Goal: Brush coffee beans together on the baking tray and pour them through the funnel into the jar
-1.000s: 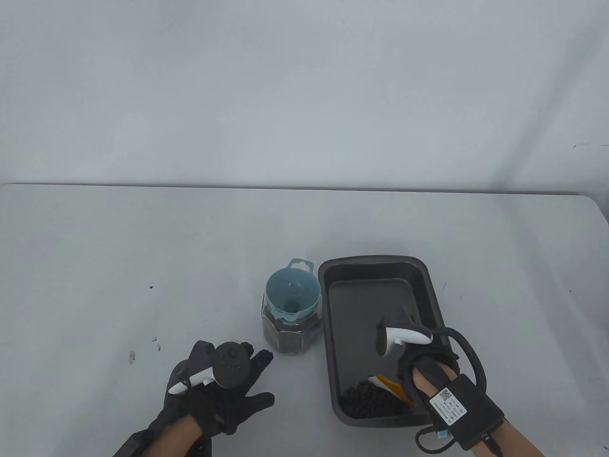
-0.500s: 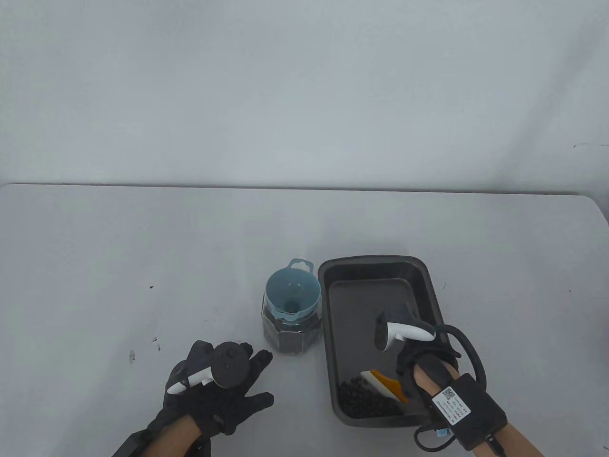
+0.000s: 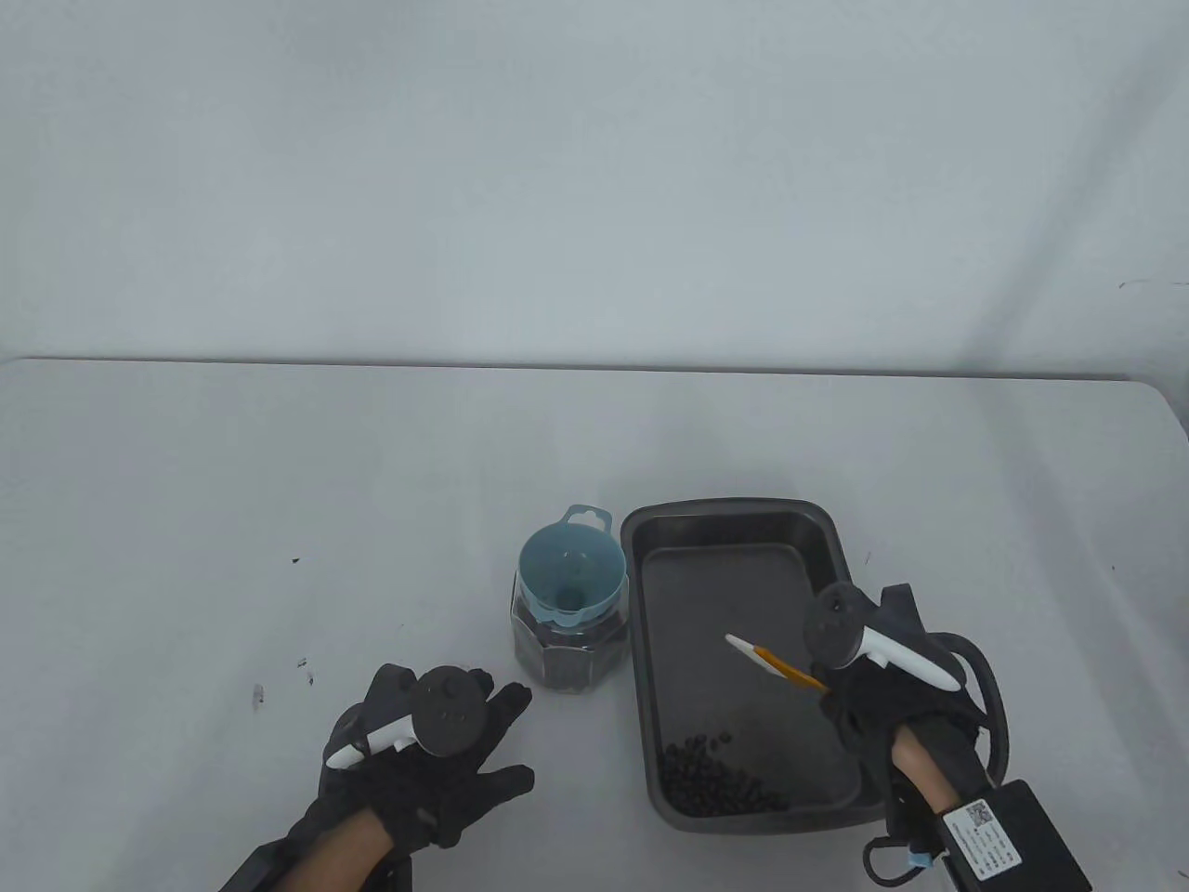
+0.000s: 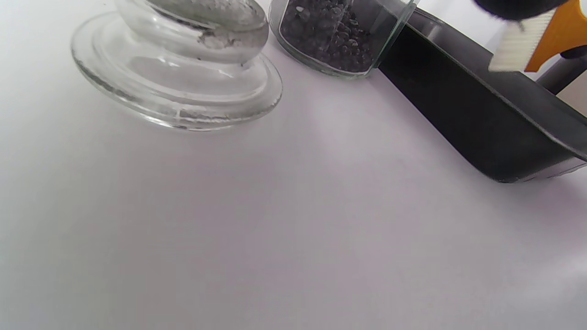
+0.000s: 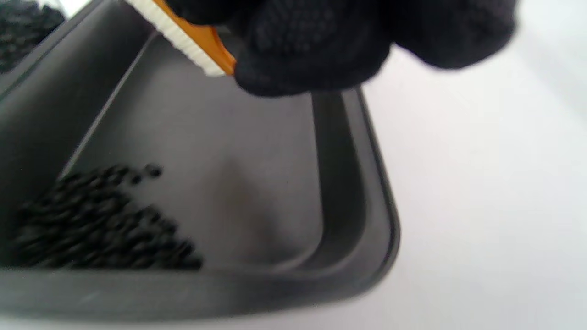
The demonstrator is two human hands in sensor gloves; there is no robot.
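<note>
Two hands: left hand (image 3: 423, 767) lies flat on the worktop (image 3: 279, 483), fingers spread, holding nothing; right hand (image 3: 892, 688) pinches the brush (image 3: 771, 660), lifted over the tray.
Beans: coffee beans (image 3: 715, 788) heaped in the near-left corner of the baking tray (image 3: 734, 513).
Handling: tray probably stiff and light; beans roll freely, so take its long rims and tilt slowly.
Around: funnel (image 3: 568, 578) sits in the jar (image 3: 567, 650), just left of the tray; a glass lid (image 4: 179, 78) lies nearby, not blocking.

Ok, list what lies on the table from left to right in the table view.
left hand → jar with the blue funnel in its mouth → baking tray with the coffee beans heaped at its near end → right hand, holding the orange brush above the tray.
</note>
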